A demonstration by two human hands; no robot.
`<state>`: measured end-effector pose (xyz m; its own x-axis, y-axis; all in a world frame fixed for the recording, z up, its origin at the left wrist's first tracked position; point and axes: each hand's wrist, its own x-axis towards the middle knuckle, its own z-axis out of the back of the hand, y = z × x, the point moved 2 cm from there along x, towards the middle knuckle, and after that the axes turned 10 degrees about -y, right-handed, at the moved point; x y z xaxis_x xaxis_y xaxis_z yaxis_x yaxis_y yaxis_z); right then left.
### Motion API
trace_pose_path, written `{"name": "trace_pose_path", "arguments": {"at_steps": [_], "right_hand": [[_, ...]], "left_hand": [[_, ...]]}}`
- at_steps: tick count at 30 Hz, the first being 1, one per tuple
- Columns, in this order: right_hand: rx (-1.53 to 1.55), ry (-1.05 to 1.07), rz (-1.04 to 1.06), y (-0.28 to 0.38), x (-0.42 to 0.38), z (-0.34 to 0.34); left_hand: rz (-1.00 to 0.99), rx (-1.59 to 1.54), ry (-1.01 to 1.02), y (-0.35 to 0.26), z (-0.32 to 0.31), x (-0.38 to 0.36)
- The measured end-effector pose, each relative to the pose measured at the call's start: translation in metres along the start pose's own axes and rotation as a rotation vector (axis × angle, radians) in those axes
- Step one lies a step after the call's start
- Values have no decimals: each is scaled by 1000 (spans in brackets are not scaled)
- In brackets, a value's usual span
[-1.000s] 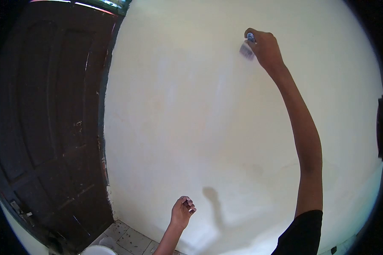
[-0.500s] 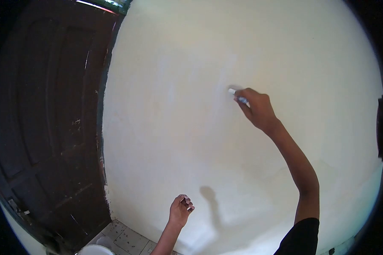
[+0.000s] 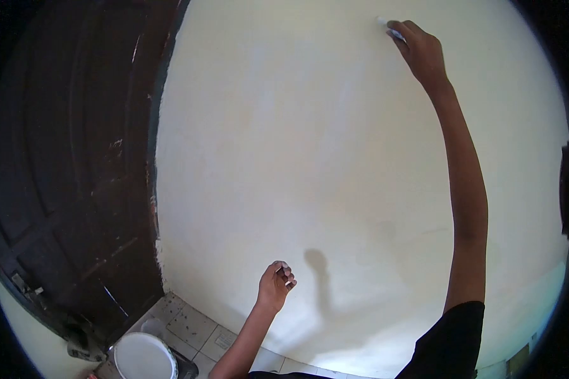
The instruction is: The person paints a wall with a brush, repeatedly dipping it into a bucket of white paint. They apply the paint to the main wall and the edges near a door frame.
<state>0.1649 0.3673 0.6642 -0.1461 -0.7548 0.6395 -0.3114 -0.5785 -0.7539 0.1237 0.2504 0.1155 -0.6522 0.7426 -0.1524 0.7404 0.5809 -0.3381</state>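
My right hand is raised high against the pale wall. Pinched between its thumb and fingers is a small white stick-like object with bluish-grey marks, its pale tip right at the wall surface. The far part of this object is covered by the fingers. Lower down, my left hand hovers in front of the wall with its fingers loosely curled and apart, and nothing shows in it. Whitish specks mark its fingertips.
A dark brown panelled door fills the left side. On the tiled floor at the lower left stands a bucket with a white round top. A dark fixture juts from the right edge.
My right hand has moved up and to the right along the wall with the white object. The view has shifted down, bringing more of the bucket and floor into sight.
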Motion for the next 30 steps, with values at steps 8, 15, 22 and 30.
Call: {"name": "trace_pose_path", "arguments": {"at_steps": [8,15,22,30], "right_hand": [[-34,203,418,57,-129,-15],[431,240,198,138,-155,36],[521,166,-397,54,-102,-6],[66,-18,47,12,-82,-30]], "left_hand": [[-55,-31,-63,11,4,7],[-115,6,-59,10,2,5],[-122,-16,-92,12,5,8],[-161,-32,-121,15,5,9]]}}
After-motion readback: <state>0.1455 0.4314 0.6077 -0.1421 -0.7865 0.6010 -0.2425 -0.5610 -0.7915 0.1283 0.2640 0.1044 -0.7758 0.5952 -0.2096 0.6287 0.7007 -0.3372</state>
